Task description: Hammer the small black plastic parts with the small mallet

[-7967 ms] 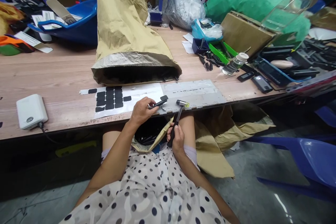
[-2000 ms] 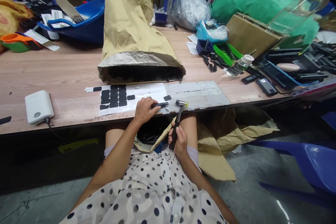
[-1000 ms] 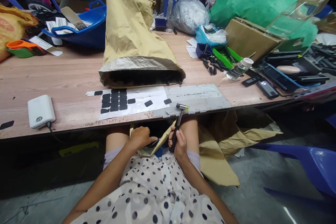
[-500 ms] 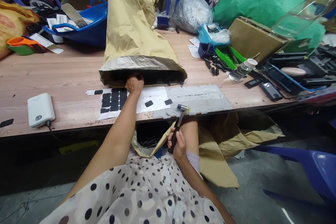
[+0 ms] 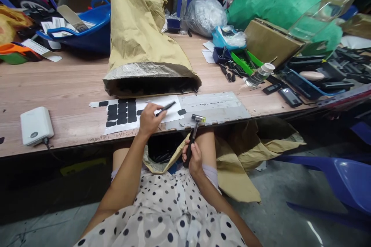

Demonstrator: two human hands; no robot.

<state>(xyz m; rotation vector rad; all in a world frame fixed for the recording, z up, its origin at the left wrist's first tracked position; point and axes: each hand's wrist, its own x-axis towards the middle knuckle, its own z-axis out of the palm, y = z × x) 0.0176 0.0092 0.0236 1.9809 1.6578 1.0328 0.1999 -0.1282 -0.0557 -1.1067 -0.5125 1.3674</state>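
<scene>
My left hand (image 5: 150, 120) is closed around a slim black pen-like piece (image 5: 166, 108), held slanted over a white sheet (image 5: 145, 104) that bears rows of black rounded stickers (image 5: 122, 111). In my right hand (image 5: 194, 156) is a small hammer (image 5: 192, 143), gripped by its black handle near my lap, its metal head with a yellow-green face pointing up at the table edge. Behind the sheet lies a brown paper sack (image 5: 145, 34), its silvery-lined mouth facing me; dark contents are hard to make out. A grey board (image 5: 214, 106) lies right of the sheet.
A white power bank (image 5: 36, 126) with a cable stands at left. To the right are a clear bottle (image 5: 260, 75), a green tray (image 5: 242, 63) and black devices (image 5: 290, 97). A blue basin (image 5: 95, 32) sits behind. Below the table edge is another open paper sack (image 5: 157, 166).
My left hand has come out of the paper sack toward me and now holds a black pen-like piece over the sheet. My right hand keeps the hammer in nearly the same place.
</scene>
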